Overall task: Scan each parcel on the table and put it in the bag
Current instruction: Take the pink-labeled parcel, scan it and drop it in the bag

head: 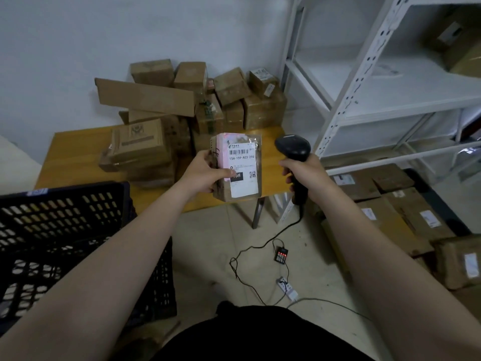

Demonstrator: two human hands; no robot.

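Note:
My left hand (205, 173) grips a small brown parcel (238, 166) upright above the front edge of the wooden table (78, 144). Its white shipping label with a barcode and a pink patch faces me. My thumb lies across the label's lower left. My right hand (303, 169) holds a black corded barcode scanner (292, 148) by its handle, with the head just right of the parcel and tilted toward it. Several more cardboard parcels (145, 149) are piled on the table. No bag is in view.
A black slotted plastic crate (65, 230) stands at lower left beside the table. White metal shelving (364, 74) fills the right side, with more boxes (390, 204) on the floor under it. The scanner cable (260, 246) and a power strip (287, 287) lie on the floor.

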